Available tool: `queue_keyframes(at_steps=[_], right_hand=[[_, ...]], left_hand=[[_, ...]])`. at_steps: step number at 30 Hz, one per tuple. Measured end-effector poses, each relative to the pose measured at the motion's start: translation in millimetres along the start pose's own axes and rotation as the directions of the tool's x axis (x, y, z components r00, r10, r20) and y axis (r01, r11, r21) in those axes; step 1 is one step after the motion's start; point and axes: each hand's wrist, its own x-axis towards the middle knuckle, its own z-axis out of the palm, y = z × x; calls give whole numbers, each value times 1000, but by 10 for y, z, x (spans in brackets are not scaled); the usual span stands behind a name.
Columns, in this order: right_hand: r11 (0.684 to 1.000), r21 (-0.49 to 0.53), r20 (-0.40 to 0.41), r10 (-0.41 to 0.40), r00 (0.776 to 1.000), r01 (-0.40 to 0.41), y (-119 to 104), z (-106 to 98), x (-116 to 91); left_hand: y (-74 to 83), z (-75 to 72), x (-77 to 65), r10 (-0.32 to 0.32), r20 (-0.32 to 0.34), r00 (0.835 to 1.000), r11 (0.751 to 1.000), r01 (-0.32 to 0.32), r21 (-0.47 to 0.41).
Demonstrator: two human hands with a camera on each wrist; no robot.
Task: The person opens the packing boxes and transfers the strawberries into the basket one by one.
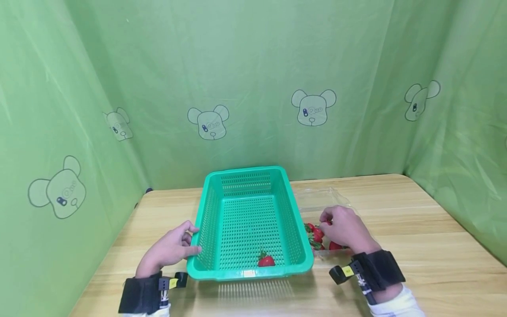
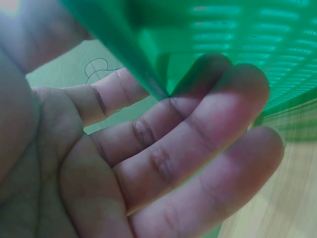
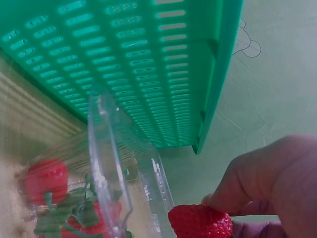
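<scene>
A green plastic basket (image 1: 249, 224) with slotted sides stands in the middle of the table. One strawberry (image 1: 266, 261) lies in it at the near end. My left hand (image 1: 171, 247) grips the basket's left rim, its fingers under the edge in the left wrist view. Over a clear plastic box (image 3: 111, 173) at the basket's right, my right hand (image 1: 345, 228) pinches a strawberry (image 3: 200, 221) between thumb and fingers. More strawberries (image 1: 315, 233) with green leaves lie in the box, partly hidden by the basket rim and my right hand.
The box's clear lid (image 1: 313, 199) stands open towards the back. Beneath everything is a wooden table (image 1: 416, 229), with a green curtain (image 1: 253, 83) along its back and sides. Each wrist wears a black strap (image 1: 378, 269) with a small camera.
</scene>
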Motion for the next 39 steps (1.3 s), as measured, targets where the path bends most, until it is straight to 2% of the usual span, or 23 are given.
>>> queue_keyframes(at_steps=[5, 27, 39], right_hand=[[1000, -14, -24, -19, 1000, 19, -23, -24, -11], [998, 38, -71, -44, 997, 47, -146, -113, -70], [994, 23, -121, -99, 988, 103, -244, -147, -112]], left_hand=[[-10, -2, 5, 5, 2, 1000, 1000, -5, 1], [8, -4, 3, 12, 4, 1000, 1000, -12, 5], [6, -4, 7, 5, -1, 1000, 1000, -5, 11]])
